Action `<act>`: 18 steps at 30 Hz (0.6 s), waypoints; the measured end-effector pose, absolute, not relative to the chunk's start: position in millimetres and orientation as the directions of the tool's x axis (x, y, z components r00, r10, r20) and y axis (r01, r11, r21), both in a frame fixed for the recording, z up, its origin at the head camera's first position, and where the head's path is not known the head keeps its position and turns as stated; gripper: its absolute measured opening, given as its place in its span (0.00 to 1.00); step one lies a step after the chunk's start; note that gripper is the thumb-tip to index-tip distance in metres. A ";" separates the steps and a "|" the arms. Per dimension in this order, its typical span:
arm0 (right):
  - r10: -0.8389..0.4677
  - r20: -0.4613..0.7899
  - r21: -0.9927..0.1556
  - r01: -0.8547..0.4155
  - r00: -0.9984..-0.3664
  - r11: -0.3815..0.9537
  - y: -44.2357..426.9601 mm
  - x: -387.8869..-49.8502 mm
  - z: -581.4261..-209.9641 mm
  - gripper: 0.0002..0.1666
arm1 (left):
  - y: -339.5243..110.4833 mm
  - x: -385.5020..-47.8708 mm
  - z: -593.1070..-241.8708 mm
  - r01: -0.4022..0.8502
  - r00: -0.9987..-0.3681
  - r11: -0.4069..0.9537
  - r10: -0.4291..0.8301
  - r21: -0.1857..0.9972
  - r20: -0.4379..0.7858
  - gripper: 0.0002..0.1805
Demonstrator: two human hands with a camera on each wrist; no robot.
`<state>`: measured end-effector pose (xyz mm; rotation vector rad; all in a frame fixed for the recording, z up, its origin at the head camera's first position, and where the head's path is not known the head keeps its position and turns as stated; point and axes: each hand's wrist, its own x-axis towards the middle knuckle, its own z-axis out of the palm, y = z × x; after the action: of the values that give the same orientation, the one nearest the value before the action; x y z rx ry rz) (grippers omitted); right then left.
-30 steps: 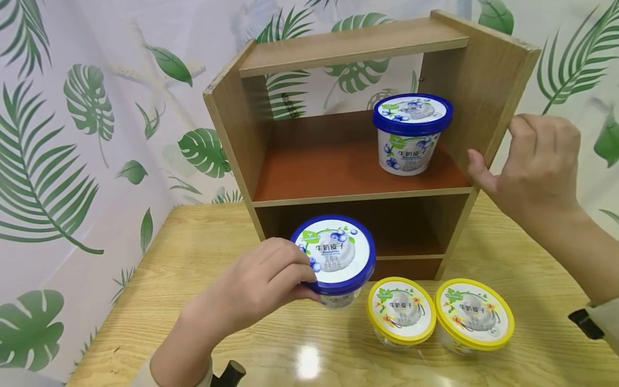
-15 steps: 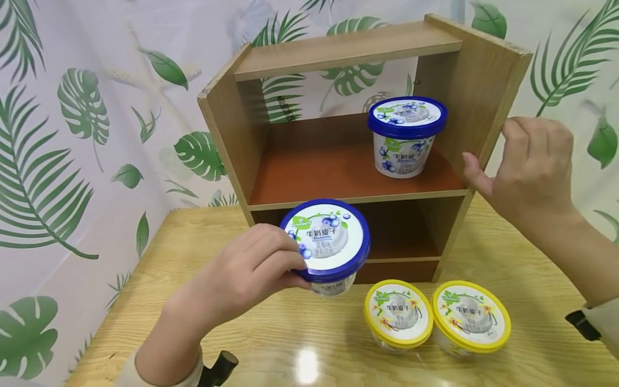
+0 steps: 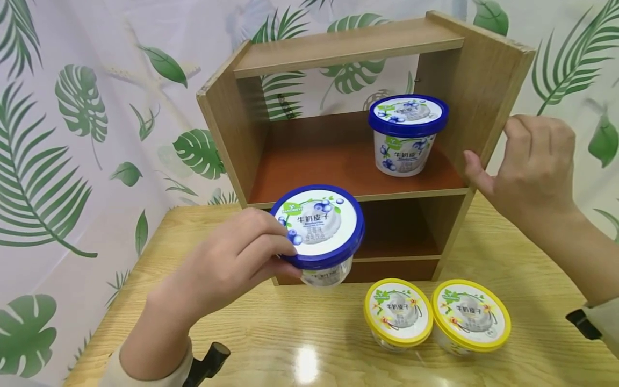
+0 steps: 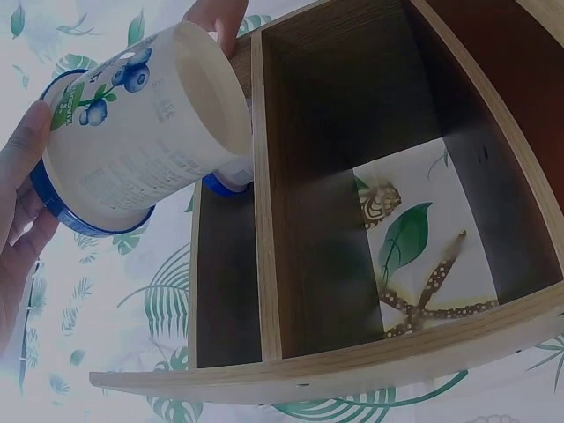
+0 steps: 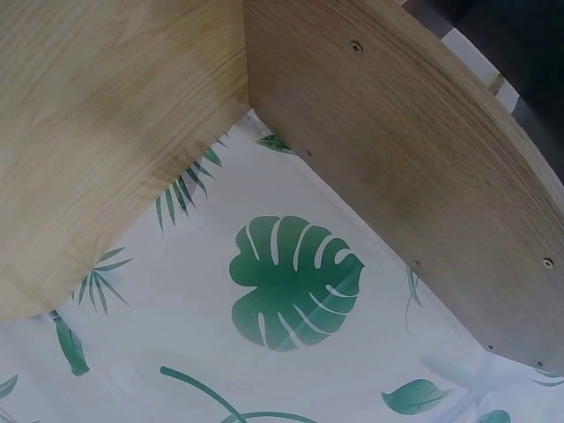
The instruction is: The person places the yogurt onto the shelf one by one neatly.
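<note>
Holding a blue-lidded tub [image 3: 316,223] up off the table [image 3: 261,328] with the left hand [image 3: 232,252], with fingers closed over the left part of the lid and thumb tucked under the rim; hanging just in front of the shelf unit [image 3: 345,43], near the front edge of its red board [image 3: 309,156]. Gripped on one side only, so likely to sag or twist toward the unsupported right if rushed. Carried mainly by the lid, so might pop loose and shed the cup; cannot tell how tightly fitted. Seen from the head with its base below the line of that edge, so could catch there if pushed forward without more lift. If swung too far right, could bump the second tub [image 3: 406,153], standing upright near the inner right wall. If dropped, would probably hit the table or the yellow-lidded tubs [image 3: 398,312] side by side below. Gripping the right side panel [image 3: 488,91] with the right hand [image 3: 537,161], with thumb in front and fingertips hidden; if eased off, might let the unit shift under a knock.
</note>
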<state>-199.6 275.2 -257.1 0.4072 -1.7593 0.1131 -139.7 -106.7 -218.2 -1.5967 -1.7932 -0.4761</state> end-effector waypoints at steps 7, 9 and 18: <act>-0.215 0.962 0.149 -0.334 -0.171 0.931 274.5 -199.8 -255.8 0.35 | -111.6 -147.6 -211.5 0.976 -0.053 0.185 0.707 -0.112 0.706 0.15; -0.209 0.966 0.148 -0.334 -0.153 0.931 273.4 -200.0 -255.8 0.35 | -112.4 -149.7 -209.3 0.976 -0.056 0.189 0.706 -0.111 0.706 0.15; -0.204 0.966 0.143 -0.327 -0.158 0.934 274.0 -199.2 -256.3 0.35 | -108.8 -160.8 -197.5 0.970 -0.053 0.204 0.701 -0.129 0.711 0.14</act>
<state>-199.2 274.0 -256.3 0.4008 -1.7429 0.1133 -160.8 -108.8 -197.5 -1.5588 -1.8170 -0.5172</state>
